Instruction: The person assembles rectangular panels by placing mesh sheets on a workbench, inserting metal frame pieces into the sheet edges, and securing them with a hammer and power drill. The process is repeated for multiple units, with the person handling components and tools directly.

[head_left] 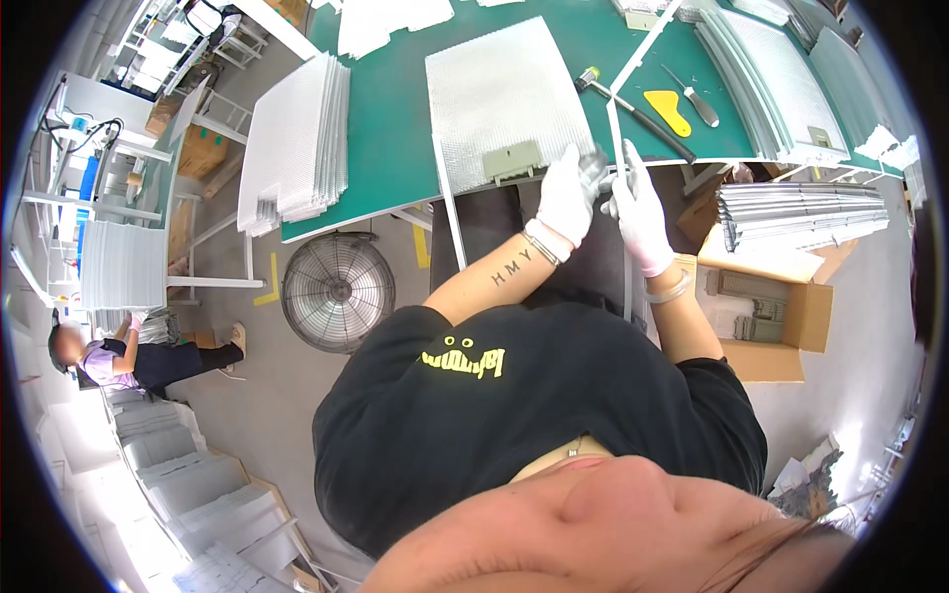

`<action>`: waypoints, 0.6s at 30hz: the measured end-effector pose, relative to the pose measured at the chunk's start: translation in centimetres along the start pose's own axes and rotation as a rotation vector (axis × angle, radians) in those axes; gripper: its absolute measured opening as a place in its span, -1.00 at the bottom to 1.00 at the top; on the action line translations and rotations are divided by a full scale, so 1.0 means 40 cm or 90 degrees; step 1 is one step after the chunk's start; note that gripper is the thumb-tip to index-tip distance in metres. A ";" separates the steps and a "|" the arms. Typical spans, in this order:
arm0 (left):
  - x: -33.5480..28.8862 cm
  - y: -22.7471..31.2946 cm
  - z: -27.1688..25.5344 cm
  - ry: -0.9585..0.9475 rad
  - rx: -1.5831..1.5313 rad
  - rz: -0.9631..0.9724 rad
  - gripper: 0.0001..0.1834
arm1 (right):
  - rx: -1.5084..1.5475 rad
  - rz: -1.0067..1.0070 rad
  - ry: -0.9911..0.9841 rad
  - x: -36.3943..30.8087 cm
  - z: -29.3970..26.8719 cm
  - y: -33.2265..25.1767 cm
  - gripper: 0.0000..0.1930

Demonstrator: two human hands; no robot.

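Note:
My right hand, in a white glove, is closed around a thin white metal strip at the table's front edge. The strip meets another white length, angling toward the far right. Beside it, my left hand, also gloved, is at the near right corner of a silvery mesh panel. Its fingers are smeared by motion, so I cannot make out whether they hold anything. A grey-green plastic piece sits at the panel's near edge. Another white strip juts over the edge at the panel's left.
On the green table lie a hammer, a yellow scraper and a screwdriver. Mesh panel stacks stand left and right. Below are a floor fan and an open carton. Someone works far left.

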State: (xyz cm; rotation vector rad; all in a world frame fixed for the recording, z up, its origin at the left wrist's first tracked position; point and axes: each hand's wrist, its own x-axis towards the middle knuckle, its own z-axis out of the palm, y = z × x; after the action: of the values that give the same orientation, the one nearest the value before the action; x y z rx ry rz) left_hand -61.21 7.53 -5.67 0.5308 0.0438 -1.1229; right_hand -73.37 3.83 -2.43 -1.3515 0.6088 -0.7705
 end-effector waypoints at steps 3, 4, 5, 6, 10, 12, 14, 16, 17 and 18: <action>0.173 0.029 -0.137 -0.332 0.388 0.445 -0.61 | 0.142 0.034 -0.095 0.040 0.033 0.001 -0.39; 0.199 0.038 -0.134 -0.291 0.421 0.444 -0.63 | 0.182 0.048 -0.113 0.052 0.027 0.016 -0.39; 0.214 0.060 -0.123 -0.250 0.457 0.450 -0.65 | 0.197 0.035 -0.142 0.066 0.031 0.023 -0.36; 0.224 0.077 -0.103 -0.214 0.491 0.451 -0.67 | 0.220 0.048 -0.143 0.077 0.034 0.027 -0.33; 0.198 0.112 -0.012 -0.100 -0.016 0.072 -0.74 | 0.327 0.110 -0.145 0.105 0.024 0.052 -0.31; 0.224 0.142 -0.067 -0.151 0.236 0.207 -0.80 | 0.351 0.127 -0.165 0.111 0.061 0.037 -0.31; 0.225 0.138 -0.072 -0.170 0.360 0.284 -0.80 | 0.366 0.140 -0.151 0.107 0.064 0.038 -0.30; 0.216 0.122 -0.059 -0.146 0.498 0.354 -0.81 | 0.395 0.153 -0.139 0.102 0.058 0.039 -0.29; 0.219 0.122 -0.060 -0.142 0.462 0.339 -0.81 | 0.411 0.159 -0.140 0.102 0.058 0.035 -0.29; 0.232 0.123 -0.075 -0.135 0.426 0.329 -0.82 | 0.413 0.158 -0.148 0.103 0.062 0.034 -0.29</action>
State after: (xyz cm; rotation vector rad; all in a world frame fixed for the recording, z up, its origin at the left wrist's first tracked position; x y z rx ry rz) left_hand -52.14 2.56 -9.14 0.9472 -0.6410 -0.6581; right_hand -68.69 2.20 -3.23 -0.7337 0.2920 -0.5309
